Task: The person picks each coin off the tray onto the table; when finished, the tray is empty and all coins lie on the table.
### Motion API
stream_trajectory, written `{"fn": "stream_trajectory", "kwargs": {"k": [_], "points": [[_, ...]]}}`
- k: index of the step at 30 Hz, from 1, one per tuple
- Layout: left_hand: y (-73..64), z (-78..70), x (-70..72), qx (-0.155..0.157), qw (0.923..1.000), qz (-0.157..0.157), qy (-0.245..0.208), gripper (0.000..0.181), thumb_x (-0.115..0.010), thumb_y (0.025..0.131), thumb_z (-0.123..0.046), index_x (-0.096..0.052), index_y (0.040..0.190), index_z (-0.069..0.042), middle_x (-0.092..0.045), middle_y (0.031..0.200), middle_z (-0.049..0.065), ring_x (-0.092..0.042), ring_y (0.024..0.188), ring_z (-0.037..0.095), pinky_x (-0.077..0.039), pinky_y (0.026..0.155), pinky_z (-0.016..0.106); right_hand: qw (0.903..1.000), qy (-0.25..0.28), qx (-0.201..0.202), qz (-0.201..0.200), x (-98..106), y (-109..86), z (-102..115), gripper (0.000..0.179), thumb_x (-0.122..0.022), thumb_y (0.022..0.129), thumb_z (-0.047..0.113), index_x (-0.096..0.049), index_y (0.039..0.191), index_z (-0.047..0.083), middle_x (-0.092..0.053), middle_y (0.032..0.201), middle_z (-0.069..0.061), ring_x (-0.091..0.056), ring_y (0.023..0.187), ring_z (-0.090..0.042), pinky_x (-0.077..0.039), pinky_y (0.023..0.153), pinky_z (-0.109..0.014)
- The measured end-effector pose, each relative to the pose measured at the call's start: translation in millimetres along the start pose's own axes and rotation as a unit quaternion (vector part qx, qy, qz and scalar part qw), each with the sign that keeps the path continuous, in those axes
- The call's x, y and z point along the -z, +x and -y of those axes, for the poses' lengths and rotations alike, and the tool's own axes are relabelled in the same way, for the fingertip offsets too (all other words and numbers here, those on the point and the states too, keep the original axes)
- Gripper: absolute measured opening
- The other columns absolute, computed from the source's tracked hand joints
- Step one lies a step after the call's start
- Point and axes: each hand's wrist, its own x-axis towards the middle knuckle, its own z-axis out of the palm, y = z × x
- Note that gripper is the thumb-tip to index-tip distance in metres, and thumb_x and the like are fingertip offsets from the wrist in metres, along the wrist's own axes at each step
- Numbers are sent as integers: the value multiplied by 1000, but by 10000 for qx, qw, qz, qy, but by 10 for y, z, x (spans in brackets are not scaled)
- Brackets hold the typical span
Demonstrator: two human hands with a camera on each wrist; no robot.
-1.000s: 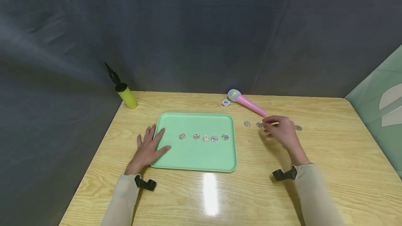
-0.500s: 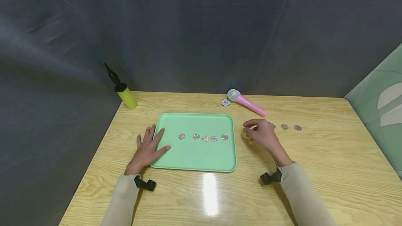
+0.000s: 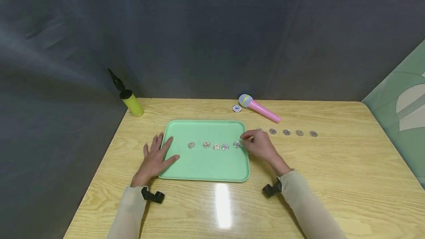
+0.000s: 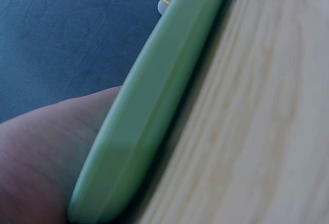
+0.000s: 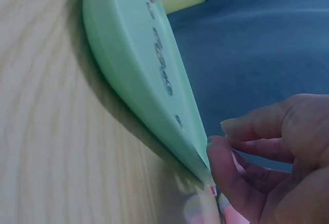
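Observation:
A light green tray [image 3: 204,169] lies on the wooden table with a row of several silver coins [image 3: 216,146] in it. My left hand [image 3: 154,163] lies spread over its left rim, thumb and index finger reaching inside. My right hand [image 3: 260,145] is at the right rim, thumb and index fingertips close together beside the rightmost tray coin [image 3: 236,144]. In the right wrist view its fingertips [image 5: 218,141] nearly meet; I cannot tell whether a coin is between them. More silver coins [image 3: 286,132] lie in a row on the table, right of the tray.
Behind the tray are a white poker chip [image 3: 237,108] and a pink toy microphone [image 3: 262,111]. A yellow-green hand pump [image 3: 133,106] with a black nozzle stands at the back left corner. A dark curtain [image 3: 212,36] hangs behind the table.
My right hand has moved left from above the table coins to the tray's right rim, uncovering coins in that row. The left hand has stayed on the tray.

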Motion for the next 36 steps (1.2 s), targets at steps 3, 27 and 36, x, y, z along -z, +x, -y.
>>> {"fn": "stream_trajectory", "kwargs": {"k": [3,27,36], "points": [[-4,2,-2,-1,10000,-7,-22,81,-59,95,-52,-27,160,-16,-3,169,21,3,157,44,7,116,73,9999,-37,64,71,-52,12,38,18,-70,89,4,-74,104,-5,-74,97,-21,-63,56,-12,-52,48,-22],[29,23,-7,-28,9999,-10,100,82,-59,95,-53,-26,160,-16,-4,169,22,2,156,45,6,115,74,9903,-1360,258,-92,-305,86,80,29,-80,80,4,-75,108,-3,-76,100,-17,-72,90,-26,-61,79,-38],[25,5,9,-11,10000,19,66,82,-59,95,-52,-25,161,-16,-3,169,22,3,157,45,7,116,74,9846,-1731,260,-58,-347,89,124,24,-80,80,4,-77,103,2,-77,97,-14,-71,87,-25,-60,79,-39]]}}
